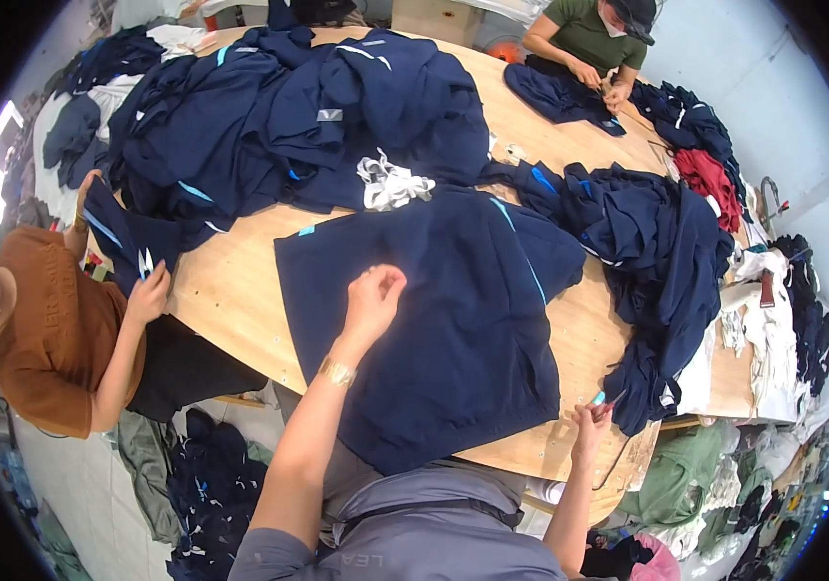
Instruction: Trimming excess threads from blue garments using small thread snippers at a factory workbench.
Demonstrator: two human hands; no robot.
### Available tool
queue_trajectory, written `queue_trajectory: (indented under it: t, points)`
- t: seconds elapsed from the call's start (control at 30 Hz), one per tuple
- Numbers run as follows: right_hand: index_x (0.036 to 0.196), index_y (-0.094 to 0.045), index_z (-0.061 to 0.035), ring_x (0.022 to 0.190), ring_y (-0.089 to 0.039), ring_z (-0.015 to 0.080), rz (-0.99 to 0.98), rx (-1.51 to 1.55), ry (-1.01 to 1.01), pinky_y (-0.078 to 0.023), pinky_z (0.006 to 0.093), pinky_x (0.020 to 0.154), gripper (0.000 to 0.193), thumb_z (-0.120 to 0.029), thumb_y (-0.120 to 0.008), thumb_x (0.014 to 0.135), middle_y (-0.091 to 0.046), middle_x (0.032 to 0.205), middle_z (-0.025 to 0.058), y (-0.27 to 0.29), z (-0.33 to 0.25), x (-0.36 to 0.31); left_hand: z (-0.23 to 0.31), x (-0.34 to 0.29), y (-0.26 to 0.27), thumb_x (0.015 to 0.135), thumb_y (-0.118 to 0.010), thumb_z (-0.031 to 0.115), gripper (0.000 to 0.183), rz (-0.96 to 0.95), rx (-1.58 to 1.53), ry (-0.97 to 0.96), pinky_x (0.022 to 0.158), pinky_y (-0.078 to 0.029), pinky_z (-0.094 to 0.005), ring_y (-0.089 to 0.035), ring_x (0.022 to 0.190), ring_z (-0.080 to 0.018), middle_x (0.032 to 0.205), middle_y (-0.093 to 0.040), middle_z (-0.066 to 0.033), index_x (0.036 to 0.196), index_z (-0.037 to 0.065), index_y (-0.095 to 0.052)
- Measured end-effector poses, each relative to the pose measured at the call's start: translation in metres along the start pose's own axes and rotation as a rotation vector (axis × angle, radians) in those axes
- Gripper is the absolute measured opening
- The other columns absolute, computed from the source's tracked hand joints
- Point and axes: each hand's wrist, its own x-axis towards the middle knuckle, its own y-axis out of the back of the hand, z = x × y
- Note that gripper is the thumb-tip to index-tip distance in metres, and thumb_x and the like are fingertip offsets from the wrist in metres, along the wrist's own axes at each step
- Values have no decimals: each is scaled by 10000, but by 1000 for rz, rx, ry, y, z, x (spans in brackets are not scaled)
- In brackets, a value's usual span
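Note:
A navy garment [434, 329] with light blue piping is spread across the table in front of me, its lower edge against my waist. My left hand [376, 295] is over its middle, the fingers curled into a pinch; whatever they may hold is too small to make out. Near the table's right front edge, my right hand [592, 426] is closed round small thread snips [608, 403], whose pointed end faces a bunched navy garment. A light blue tab [306, 230] shows at the spread garment's far left corner.
Heaped navy garments [289, 116] cover the far left of the wooden table [230, 290], more [647, 242] lie right. White scraps [390, 184] sit between. A person in brown [56, 329] holds scissors [146, 263] and navy cloth at left; another in green [584, 58] handles cloth at far right.

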Motion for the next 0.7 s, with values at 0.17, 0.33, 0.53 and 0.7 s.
queue_trajectory:
  t: [0.17,0.33,0.53,0.7]
  points:
    - [858,-379,-88,606,-532,106,-56,-5,174,-467,223,523,246,22,-593,805,-495,752,15,-44,-23,8,52,-92,34,806,-624,81,56,-589,-299,-11,594,-455,-278,-582,648,-173,716,-593,-86,818,28,-612]
    - [929,-435,-58,629,-563,95,-226,-146,274,-444,202,523,171,-21,-580,848,-523,767,16,-98,-36,5,32,-158,70,801,-649,141,101,-1070,-82,99,556,-439,-266,-554,597,-145,659,-575,-60,810,47,-615]
    - [929,-439,-18,595,-493,80,-555,-327,398,-423,226,533,272,-80,-670,800,-519,761,29,-191,-52,-42,17,-145,74,773,-693,172,178,-335,-56,393,547,-447,-256,-559,592,-117,641,-577,-48,827,43,-583]
    - [932,-418,-18,737,-568,408,-830,-647,703,-453,451,607,421,-225,-723,730,-529,853,200,-248,-42,-70,2,-120,34,720,-731,191,294,-110,294,194,694,-481,-359,-582,806,-253,797,-596,-89,915,37,-574]
